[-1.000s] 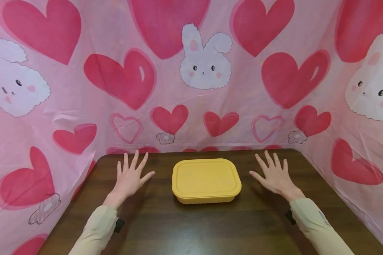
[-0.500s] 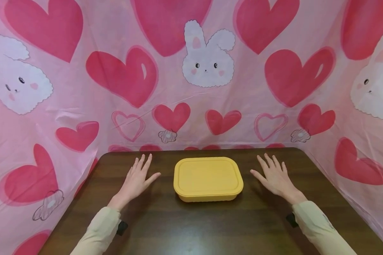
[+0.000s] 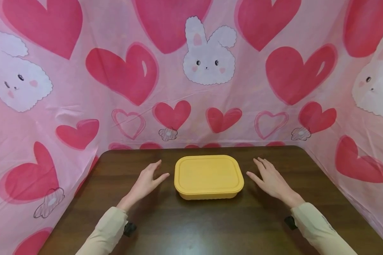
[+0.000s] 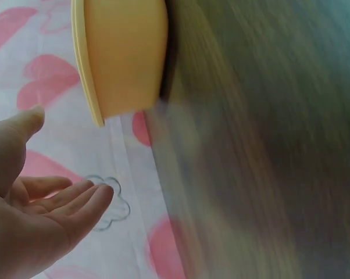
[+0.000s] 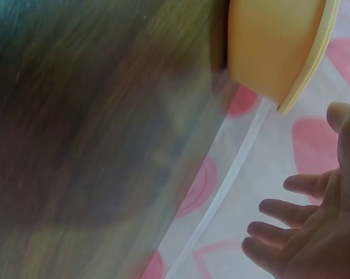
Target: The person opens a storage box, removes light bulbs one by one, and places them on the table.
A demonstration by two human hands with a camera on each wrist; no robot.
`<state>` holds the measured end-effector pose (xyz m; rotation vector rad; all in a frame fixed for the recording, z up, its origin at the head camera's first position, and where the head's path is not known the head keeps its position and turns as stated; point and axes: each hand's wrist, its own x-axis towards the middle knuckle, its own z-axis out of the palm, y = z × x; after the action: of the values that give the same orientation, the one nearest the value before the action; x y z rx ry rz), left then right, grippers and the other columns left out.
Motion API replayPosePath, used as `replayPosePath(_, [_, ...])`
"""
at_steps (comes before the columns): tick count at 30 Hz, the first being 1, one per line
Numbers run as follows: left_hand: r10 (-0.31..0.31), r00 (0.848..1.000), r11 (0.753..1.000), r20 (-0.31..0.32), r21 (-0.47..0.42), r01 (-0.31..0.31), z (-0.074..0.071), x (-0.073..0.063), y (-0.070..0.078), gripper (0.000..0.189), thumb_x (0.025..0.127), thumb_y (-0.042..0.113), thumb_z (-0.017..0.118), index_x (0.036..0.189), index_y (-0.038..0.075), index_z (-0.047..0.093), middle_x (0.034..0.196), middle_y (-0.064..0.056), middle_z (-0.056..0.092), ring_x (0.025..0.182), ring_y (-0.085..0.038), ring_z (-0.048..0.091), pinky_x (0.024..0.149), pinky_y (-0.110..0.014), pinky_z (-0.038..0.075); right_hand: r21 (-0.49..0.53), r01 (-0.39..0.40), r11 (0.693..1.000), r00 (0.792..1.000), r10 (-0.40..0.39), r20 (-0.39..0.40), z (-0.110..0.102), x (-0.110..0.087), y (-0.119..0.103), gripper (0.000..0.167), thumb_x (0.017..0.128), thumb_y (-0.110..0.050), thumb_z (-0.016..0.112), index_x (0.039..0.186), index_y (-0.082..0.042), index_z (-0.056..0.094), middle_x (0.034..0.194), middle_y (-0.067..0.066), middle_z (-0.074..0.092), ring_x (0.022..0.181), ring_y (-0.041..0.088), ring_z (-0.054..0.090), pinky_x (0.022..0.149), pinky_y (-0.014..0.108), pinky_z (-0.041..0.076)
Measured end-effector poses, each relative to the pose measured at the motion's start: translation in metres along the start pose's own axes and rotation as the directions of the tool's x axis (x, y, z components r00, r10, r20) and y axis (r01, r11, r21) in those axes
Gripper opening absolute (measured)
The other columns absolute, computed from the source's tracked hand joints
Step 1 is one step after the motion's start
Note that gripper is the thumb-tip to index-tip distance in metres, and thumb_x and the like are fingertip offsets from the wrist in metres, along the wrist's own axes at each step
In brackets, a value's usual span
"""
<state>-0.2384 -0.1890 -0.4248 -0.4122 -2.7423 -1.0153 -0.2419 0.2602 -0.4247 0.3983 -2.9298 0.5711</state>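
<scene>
A yellow rectangular container with a lid (image 3: 209,175) sits on the dark wooden table, midway between the two hands in the head view. My left hand (image 3: 146,182) is just left of it, thumb apart from the fingers and pointing toward its side. On the other side my right hand (image 3: 271,179) mirrors this, its thumb tip close to the container's right edge. Both wrist views show a gap between each hand and the yellow container wall (image 4: 125,55). Neither hand holds anything; the fingers are relaxed and slightly bent.
The dark wooden table (image 3: 191,226) has rounded far corners. A pink cloth with hearts and rabbit faces (image 3: 207,95) hangs behind it and along both sides. A small black device (image 3: 129,229) is at the left wrist, another (image 3: 290,222) at the right.
Both hands have turned and come inward toward the container, the left one farther. Their spread fingers have drawn together. The container stays in place on the table.
</scene>
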Motion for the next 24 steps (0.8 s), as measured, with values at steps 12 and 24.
replayPosePath(12, [-0.055, 0.996, 0.981, 0.073, -0.181, 0.067, 0.012, 0.0, 0.013, 0.063, 0.088, 0.02, 0.076, 0.14, -0.004, 0.051, 0.133, -0.027, 0.061, 0.116, -0.039, 0.066, 0.098, -0.051, 0.054, 0.138, 0.037, 0.99, 0.999, -0.039, 0.009, 0.011, -0.001, -0.017, 0.071, 0.099, -0.042, 0.057, 0.144, 0.01, 0.04, 0.143, 0.032, 0.048, 0.133, 0.049, 0.045, 0.108, 0.066, 0.039])
replayPosePath(24, [-0.097, 0.99, 0.97, 0.102, -0.213, 0.117, 0.021, 0.007, 0.022, 0.055, 0.088, 0.017, 0.075, 0.135, -0.005, 0.056, 0.13, -0.022, 0.064, 0.107, -0.032, 0.07, 0.092, -0.043, 0.059, 0.226, 0.054, 0.973, 0.998, -0.06, 0.022, 0.012, 0.006, -0.031, 0.057, 0.096, -0.031, 0.064, 0.131, 0.013, 0.054, 0.118, 0.026, 0.066, 0.101, 0.034, 0.068, 0.089, 0.05, 0.058])
